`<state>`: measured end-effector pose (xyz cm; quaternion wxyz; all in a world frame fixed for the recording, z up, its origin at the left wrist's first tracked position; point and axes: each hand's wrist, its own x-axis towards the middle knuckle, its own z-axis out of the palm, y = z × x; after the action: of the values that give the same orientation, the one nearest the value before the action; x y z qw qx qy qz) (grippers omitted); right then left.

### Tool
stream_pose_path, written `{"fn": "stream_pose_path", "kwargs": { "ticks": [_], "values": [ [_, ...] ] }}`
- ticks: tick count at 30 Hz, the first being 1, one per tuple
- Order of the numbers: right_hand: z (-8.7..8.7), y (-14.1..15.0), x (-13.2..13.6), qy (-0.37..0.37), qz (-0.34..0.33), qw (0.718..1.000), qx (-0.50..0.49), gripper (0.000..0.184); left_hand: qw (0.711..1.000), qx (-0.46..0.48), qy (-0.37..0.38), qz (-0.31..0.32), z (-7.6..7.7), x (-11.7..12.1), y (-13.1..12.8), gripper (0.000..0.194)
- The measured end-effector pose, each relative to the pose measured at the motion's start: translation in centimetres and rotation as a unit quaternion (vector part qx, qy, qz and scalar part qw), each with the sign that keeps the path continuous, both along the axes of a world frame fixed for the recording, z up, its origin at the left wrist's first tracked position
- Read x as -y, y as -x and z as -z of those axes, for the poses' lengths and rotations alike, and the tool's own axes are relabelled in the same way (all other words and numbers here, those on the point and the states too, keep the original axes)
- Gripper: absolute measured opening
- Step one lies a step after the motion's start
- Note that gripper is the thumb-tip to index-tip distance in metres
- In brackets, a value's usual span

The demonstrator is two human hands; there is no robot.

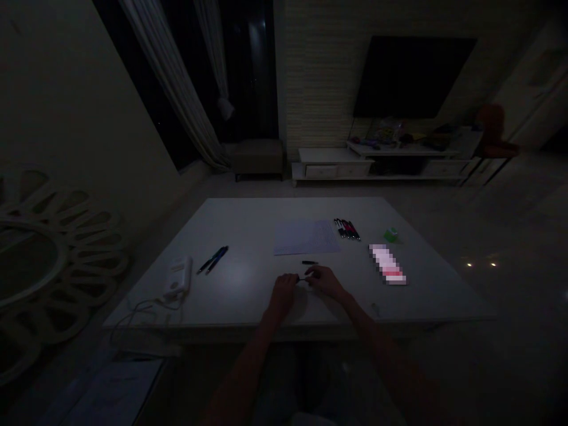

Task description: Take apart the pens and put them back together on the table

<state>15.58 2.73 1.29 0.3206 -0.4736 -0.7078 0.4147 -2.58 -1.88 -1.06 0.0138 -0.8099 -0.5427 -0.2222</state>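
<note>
My left hand (284, 293) and my right hand (325, 281) rest close together near the front of a white table (146, 307). Between them, a thin dark object (303, 278), perhaps a pen or pen part, is pinched in the left hand's fingers, and the right fingertips touch its far end. Just beyond my hands lies a short black pen cap (309, 262). A sheet of paper (307, 238) lies further back. The dim light hides the object's details.
On the table are two pens (213, 260), a row of several marker pens (347, 229), a green sharpener (391, 235), a blurred pink package (387, 264) and a white device with a cable (178, 278). A round mirror (48, 260) leans left.
</note>
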Motion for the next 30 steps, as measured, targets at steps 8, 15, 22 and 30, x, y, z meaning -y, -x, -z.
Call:
{"fn": "stream_pose_path", "kwargs": {
  "ticks": [8,15,22,30],
  "values": [
    [-0.1,1.3,-0.6,0.043,-0.026,0.998,-0.038,0.024,0.999,-0.026,0.011,0.014,-0.1,-0.1,-0.2,0.019],
    [0.3,1.6,0.1,0.096,-0.021,0.991,-0.091,0.036,0.999,-0.038,0.007,0.011,-0.2,-0.1,-0.3,0.017],
    [1.0,-1.0,-1.1,0.013,0.083,0.995,-0.044,0.032,0.999,-0.036,0.000,-0.033,-0.3,-0.3,-0.4,0.017],
    [1.6,0.1,-2.7,-0.144,0.102,0.973,0.151,0.014,0.997,-0.033,0.013,-0.062,-0.8,-0.2,-0.4,0.019]
  ]
}}
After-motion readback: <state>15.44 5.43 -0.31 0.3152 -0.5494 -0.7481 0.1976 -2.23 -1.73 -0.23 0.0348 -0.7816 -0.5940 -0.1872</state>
